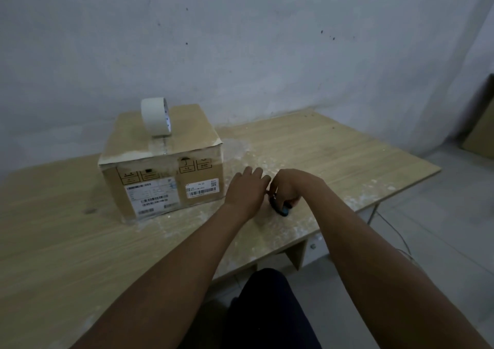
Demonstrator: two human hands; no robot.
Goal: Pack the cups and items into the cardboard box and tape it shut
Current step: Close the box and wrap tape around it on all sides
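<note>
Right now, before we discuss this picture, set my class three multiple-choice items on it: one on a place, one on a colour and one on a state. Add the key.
1. Where is the roll of tape in relation to the cardboard box?
A beneath it
B on top of it
C leaning against its side

2. What colour is the roll of tape?
A white
B brown
C red

3. In what state is the cardboard box?
A open, with its flaps standing up
B closed, with its top lying flat
C crushed flat

Key:
1 B, since the roll stands on its edge on the box's top.
2 A, since its outer band is plainly pale white.
3 B, since the top lies flat and carries the roll.
</note>
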